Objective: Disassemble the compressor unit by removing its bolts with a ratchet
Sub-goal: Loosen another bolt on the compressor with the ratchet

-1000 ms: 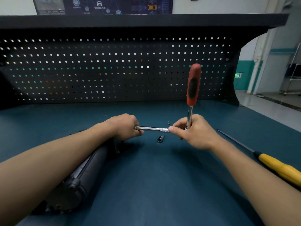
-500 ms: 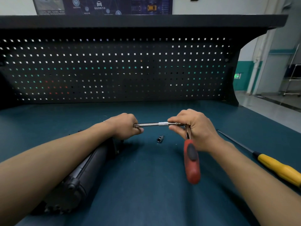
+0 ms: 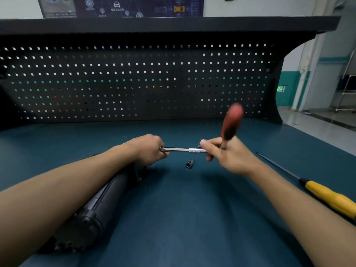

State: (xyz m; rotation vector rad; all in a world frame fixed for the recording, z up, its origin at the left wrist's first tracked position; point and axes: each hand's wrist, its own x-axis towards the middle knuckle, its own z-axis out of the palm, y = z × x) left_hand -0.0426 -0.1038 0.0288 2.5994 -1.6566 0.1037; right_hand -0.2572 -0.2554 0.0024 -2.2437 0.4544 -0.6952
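- Compressor unit (image 3: 92, 209) lies at the left, under the forearm; dark, rigid, probably heavy, best steadied at its far end.
- Left hand (image 3: 148, 149) is curled round the extension bar (image 3: 183, 150) at that end.
- Loose socket (image 3: 189, 163) lies just below the bar.
- Right hand (image 3: 229, 157), blurred, grips the ratchet (image 3: 231, 122) near its head, red handle up; that handle looks the better hold for leverage.
- Yellow screwdriver (image 3: 331, 197) lies far right.

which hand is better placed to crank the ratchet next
Right. The right hand holds the ratchet near its head, its red handle pointing up with room to swing. The left hand grips the other end of the extension bar by the compressor, steadying it.
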